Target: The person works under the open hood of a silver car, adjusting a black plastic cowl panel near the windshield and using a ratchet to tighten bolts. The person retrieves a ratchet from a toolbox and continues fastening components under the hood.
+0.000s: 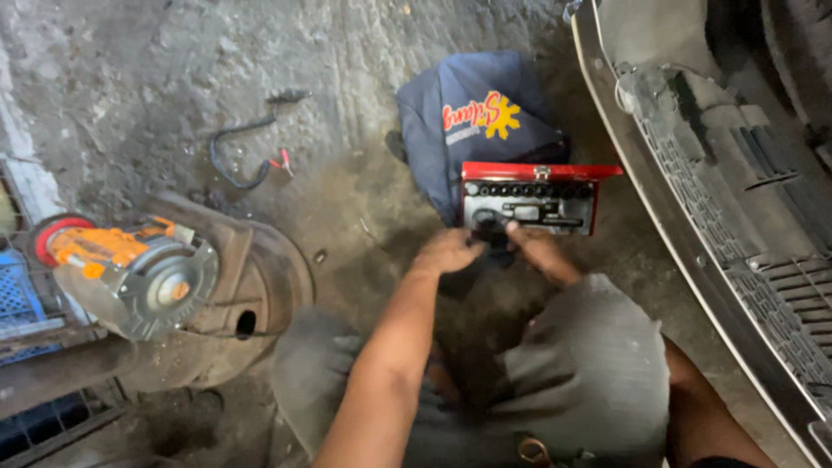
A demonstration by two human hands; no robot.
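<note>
Two hands at red socket-set case (pixel 530 198): left hand (pixel 447 252) and right hand (pixel 536 250) touch its near edge; grip on dark piece unclear.

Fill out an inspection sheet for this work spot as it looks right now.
Surface: rough, stained concrete floor.
Job's things: open red socket set case, dark sockets in rows, on the floor.
Clutter: navy bag behind the case; orange power tool on a rusty drum.
Fingers: left hand and right hand meet at the case's near edge; what they hold is hidden.
Cables: black lead with red clips.
Surroundings: vehicle bumper at right.
</note>
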